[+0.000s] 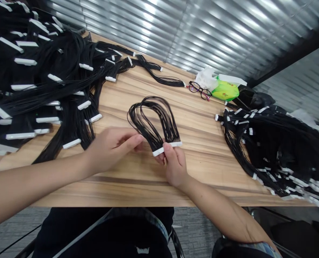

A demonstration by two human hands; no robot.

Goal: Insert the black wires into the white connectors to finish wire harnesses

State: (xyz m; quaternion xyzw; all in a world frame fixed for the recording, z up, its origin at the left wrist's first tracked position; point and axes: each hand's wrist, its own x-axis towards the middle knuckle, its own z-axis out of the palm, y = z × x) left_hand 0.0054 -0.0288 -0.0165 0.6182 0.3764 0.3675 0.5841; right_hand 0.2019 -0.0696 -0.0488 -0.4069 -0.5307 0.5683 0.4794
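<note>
A looped wire harness (151, 118) of thin black wires, with long white connectors at its ends, is held above the wooden table. My right hand (174, 161) is closed on the white connectors (158, 152), its thumb on top and fingertips showing underneath. Just left of the loop is my left hand (116, 147), with curled fingers and the thumb drawn in against them. Its fingertips are close to the wires; whether they pinch anything is hidden. The loop bends away from me, toward the back of the table.
A large heap of black wire harnesses (73, 86) with white connectors covers the table's left side. Another pile (272, 143) lies on the right. Glasses (199, 90), a green packet (225, 90) and white tissue (205, 77) rest near the corrugated metal wall (159, 28).
</note>
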